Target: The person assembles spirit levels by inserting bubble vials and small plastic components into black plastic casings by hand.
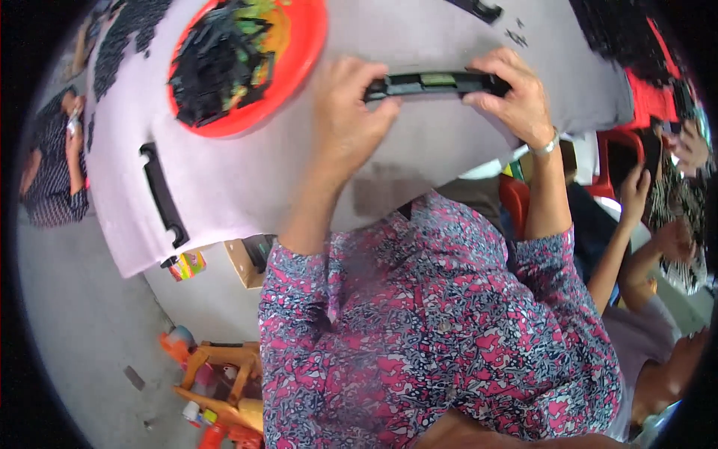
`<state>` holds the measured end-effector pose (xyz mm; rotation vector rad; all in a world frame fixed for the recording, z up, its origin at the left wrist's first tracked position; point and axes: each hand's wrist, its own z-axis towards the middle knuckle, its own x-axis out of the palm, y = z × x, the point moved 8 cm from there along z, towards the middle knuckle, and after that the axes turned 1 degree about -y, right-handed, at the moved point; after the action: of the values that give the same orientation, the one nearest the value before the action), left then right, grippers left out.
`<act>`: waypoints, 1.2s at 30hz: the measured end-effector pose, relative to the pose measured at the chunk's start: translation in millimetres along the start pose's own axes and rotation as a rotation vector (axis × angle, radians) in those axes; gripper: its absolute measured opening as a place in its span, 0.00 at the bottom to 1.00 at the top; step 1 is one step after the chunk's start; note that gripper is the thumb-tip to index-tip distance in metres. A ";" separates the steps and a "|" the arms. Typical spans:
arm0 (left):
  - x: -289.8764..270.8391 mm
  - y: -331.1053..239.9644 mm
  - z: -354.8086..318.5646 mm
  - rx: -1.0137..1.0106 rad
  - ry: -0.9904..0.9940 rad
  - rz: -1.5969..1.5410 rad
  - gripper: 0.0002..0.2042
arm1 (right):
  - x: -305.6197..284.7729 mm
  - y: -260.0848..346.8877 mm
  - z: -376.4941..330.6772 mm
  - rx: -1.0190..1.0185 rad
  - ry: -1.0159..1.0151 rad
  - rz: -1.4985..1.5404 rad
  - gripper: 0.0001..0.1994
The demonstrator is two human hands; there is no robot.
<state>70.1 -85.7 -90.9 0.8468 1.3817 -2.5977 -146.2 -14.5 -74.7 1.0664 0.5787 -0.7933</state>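
Between my two hands, above the pale table cover, is a long black plastic bar-shaped part (430, 84) with a greenish patch at its middle. My left hand (351, 112) pinches its left end between thumb and fingers. At the other end my right hand (516, 93), with a metal band at the wrist, grips it the same way. The part is held roughly level and slightly blurred. Left of my left hand stands a red basin (299, 67) holding many black pieces (217, 71) and some yellow-green ones.
A similar black part (162, 196) lies near the table's left edge, and another (479, 9) at the far side. Black pieces (127, 45) are heaped at the far left. People sit at left and right. Below the table are an open carton (243, 263) and a wooden stool (224, 367).
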 end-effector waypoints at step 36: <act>6.2 -8.0 -12.2 0.015 0.121 0.123 0.19 | 172.1 146.0 163.9 -0.586 0.537 -0.203 0.04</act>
<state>67.7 -70.3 -93.5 1.0711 1.2943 -2.5050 80.4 -176.6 -62.3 0.6683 1.3030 -0.4506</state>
